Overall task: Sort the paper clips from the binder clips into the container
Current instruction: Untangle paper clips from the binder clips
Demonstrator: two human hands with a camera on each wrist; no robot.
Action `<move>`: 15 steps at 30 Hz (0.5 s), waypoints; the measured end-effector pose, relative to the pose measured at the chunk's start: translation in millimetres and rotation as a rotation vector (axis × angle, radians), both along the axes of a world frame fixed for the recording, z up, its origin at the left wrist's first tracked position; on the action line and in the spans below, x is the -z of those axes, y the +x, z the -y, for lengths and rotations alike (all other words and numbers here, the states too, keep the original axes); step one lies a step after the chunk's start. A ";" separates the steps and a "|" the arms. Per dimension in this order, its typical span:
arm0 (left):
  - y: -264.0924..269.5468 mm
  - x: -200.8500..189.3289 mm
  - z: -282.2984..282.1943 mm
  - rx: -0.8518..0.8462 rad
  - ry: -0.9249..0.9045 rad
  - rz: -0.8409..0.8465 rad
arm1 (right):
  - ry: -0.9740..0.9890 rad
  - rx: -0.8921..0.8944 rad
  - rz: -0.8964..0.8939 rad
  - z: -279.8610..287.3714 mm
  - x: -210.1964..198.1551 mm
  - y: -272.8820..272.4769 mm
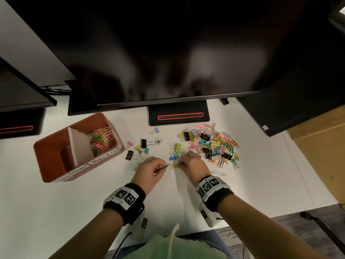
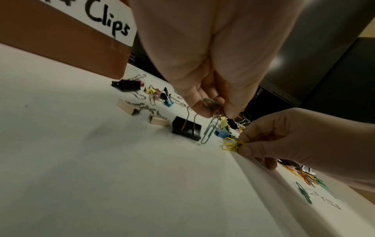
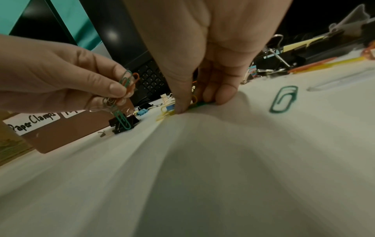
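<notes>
White cloth-covered desk [image 1: 186,202] under dark monitors [image 1: 168,53]; both hands' fingers pinching paper clips [image 2: 231,144].

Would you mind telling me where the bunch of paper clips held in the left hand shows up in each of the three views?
Head: the bunch of paper clips pokes out of the left hand, just left of centre.
Left wrist: hanging from the fingertips at upper centre.
Right wrist: at left, above the brown container.
Shared landmark: the black binder clip lying near the bunch; in the head view I cannot tell which one it is.
</notes>
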State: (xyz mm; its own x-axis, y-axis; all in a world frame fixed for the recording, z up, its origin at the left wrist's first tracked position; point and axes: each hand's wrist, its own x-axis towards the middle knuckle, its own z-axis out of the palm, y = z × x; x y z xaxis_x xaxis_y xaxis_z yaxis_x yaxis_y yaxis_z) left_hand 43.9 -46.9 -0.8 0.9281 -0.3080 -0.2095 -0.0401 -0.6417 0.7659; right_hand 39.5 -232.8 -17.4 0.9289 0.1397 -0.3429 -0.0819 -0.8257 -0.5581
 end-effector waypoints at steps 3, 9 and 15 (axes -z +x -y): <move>-0.1 -0.5 -4.1 -0.004 0.011 -0.003 | -0.080 -0.095 -0.045 -2.9 -0.8 4.0; -0.4 -1.0 -14.0 -0.006 -0.008 -0.007 | -0.141 -0.167 -0.063 -4.5 -2.6 8.8; 0.0 -12.6 -29.4 -0.024 -0.084 0.030 | -0.134 -0.183 -0.058 -18.7 0.6 0.4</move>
State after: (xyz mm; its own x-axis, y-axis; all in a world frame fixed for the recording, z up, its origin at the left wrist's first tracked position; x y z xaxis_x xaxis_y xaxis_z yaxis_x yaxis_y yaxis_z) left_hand 43.9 -17.5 11.8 0.9407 -0.3014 -0.1560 -0.0492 -0.5759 0.8160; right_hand 39.9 -214.1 -18.0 0.8702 0.2538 -0.4223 0.0475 -0.8963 -0.4408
